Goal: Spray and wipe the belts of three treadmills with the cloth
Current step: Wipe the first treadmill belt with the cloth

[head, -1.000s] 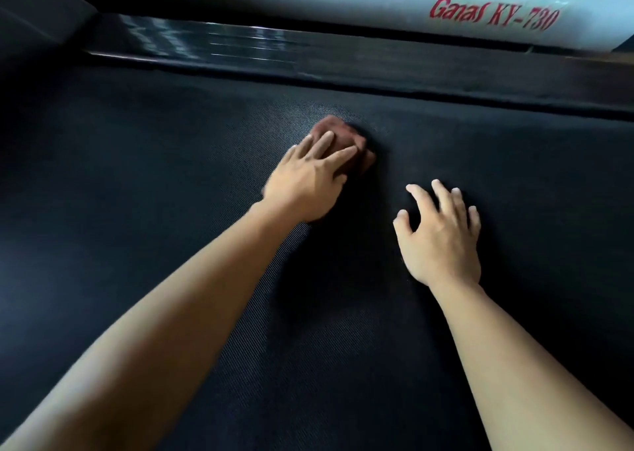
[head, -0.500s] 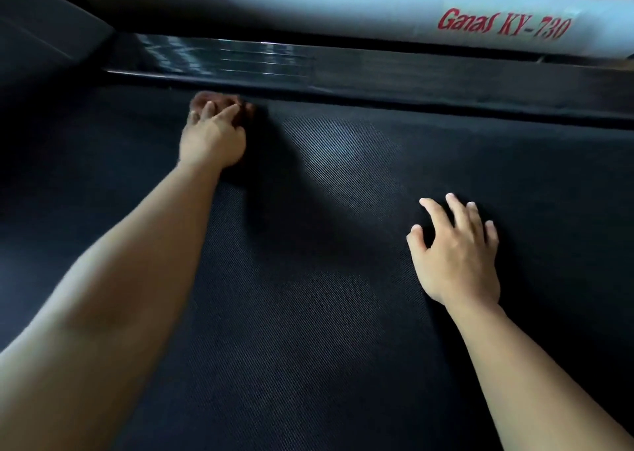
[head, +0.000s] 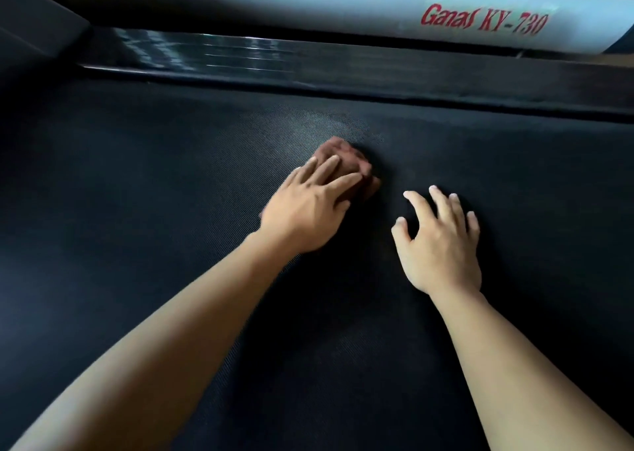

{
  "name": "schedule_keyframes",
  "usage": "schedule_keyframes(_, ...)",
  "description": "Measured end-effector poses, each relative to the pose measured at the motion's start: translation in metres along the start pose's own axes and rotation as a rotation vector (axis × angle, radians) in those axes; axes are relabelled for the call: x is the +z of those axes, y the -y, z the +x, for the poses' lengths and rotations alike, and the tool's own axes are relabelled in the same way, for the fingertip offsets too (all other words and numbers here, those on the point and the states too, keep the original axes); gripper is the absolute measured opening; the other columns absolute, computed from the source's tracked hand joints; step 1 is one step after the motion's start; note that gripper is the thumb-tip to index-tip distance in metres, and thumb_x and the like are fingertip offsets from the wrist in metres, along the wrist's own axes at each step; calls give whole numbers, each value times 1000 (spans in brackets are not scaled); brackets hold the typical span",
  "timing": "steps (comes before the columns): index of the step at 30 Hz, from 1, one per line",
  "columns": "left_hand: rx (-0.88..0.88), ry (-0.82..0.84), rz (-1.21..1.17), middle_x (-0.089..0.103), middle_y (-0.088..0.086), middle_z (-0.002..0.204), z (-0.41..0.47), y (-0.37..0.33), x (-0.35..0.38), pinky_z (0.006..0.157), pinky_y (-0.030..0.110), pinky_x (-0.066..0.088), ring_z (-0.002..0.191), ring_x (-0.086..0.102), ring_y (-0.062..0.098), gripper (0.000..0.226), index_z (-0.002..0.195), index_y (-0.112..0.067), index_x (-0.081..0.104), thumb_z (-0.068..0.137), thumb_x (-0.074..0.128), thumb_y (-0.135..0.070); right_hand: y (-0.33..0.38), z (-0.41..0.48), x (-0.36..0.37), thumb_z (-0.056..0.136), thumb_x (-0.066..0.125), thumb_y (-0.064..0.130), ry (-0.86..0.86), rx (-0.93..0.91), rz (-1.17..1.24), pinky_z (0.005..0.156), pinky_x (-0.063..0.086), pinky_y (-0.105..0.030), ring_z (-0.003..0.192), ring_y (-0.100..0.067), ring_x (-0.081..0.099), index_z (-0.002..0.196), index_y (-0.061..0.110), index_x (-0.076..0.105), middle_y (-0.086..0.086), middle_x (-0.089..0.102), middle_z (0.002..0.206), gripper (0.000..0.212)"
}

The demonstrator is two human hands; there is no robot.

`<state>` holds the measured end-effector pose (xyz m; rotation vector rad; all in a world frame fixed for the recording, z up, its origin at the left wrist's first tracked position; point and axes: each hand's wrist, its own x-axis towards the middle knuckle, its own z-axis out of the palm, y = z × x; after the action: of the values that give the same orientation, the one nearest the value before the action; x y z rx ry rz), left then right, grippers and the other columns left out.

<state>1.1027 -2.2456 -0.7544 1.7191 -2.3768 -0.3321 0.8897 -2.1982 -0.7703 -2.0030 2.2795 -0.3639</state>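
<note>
Cloth swings back to mid-belt as treadmill wipe goes on

The left hand (head: pixel 305 210), fingers laid out flat, presses the brown cloth (head: pixel 350 162) onto the black belt (head: pixel 137 227). It has swept the cloth back from the far edge by the side rail (head: pixel 343 73), where it was half a second ago. The right hand (head: pixel 442 248), fingers spread and grasping nothing, has stayed braced on the belt just beside it. The out-and-back stroke suggests wiping of this belt, below the red lettering (head: pixel 483 21) reading "Ganas KY-730", is under way and not yet finished
</note>
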Motion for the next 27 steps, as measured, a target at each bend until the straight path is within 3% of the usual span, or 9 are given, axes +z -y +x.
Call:
schedule_keyframes(6,-301,-115,30,29,8,165,-48,87,-33,125,42,16,153,21,31,56,152,-41,40,98,57,-37,0,0,0,96,45,45,-8,-3,7,121,11,-54,149,-31,19,145,33,43,-5,30,160,51)
schedule_keyframes(11,-532,-118,48,17,12,168,-16,121,-46,127,37,7,155,11,31,56,156,-37,31,102,45,-40,0,1,0,96,44,45,-4,-2,14,121,10,-54,150,-30,18,145,33,42,-5,28,160,51)
schedule_keyframes(17,-327,-119,65,20,12,167,14,52,-22,127,36,4,156,9,26,56,157,-35,31,101,43,-37,1,0,-1,96,41,47,15,1,16,122,7,-52,151,-29,14,147,34,40,-4,25,162,52)
schedule_keyframes(22,-108,-14,42,23,9,166,-21,-12,11,126,46,15,156,12,30,64,153,-44,32,90,31,-51,0,0,-2,97,42,45,19,-9,40,121,6,-53,151,-30,14,146,34,40,-5,24,162,50)
schedule_keyframes(27,-153,-12,16,27,6,165,-82,-16,5,126,47,17,155,16,31,60,152,-43,37,94,40,-52,-2,0,-2,96,44,45,15,-22,67,121,6,-54,151,-31,15,146,33,42,-5,26,161,51)
